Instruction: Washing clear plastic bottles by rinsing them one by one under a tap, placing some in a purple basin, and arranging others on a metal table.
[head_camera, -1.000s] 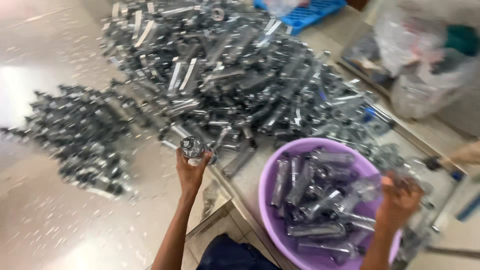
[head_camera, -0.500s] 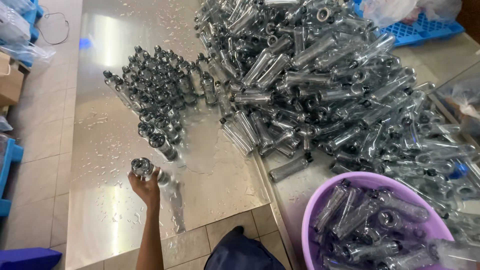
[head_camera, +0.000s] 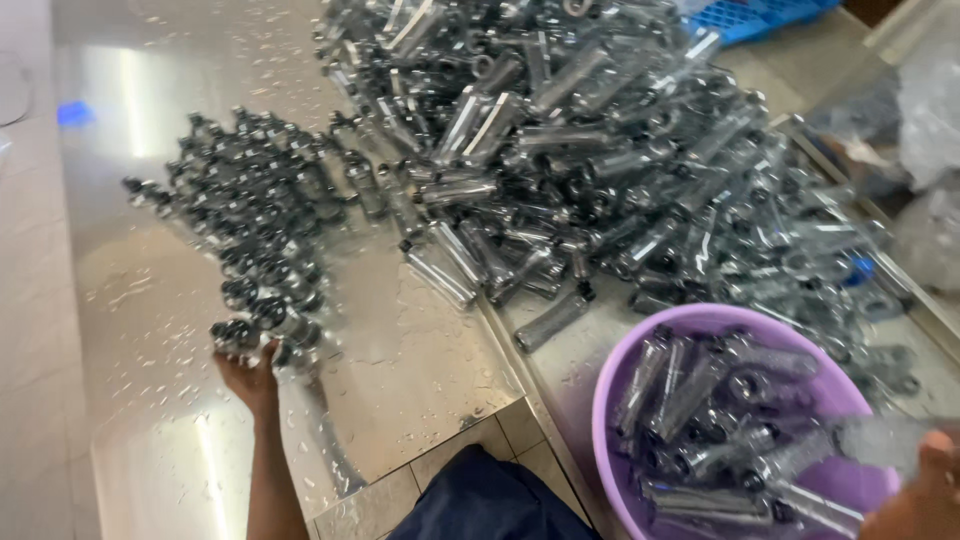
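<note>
- Your left hand rests on the wet steel counter at the near end of the standing group of bottles; its fingers are closed around a small clear bottle, which stands upright with its long axis vertical.
- That bottle sits at the tip of the group, touching or just beside the nearest upright bottles, so the row extends away from your fingers, up and slightly to the right.
- Your right hand is well apart from the group, over the far rim of the purple basin. It seems to hold a clear bottle, but blur and the frame edge hide the fingers, so you cannot tell their state.
- The basin holds more bottles lying flat in water, long axes pointing various ways.
- Beyond the basin, a big loose heap of bottles lies on its side and spills toward the standing group.
- Your left hand is far nearer the group; the close-packed neighbours are what crowd it.
- A blue crate sits beyond the heap.
</note>
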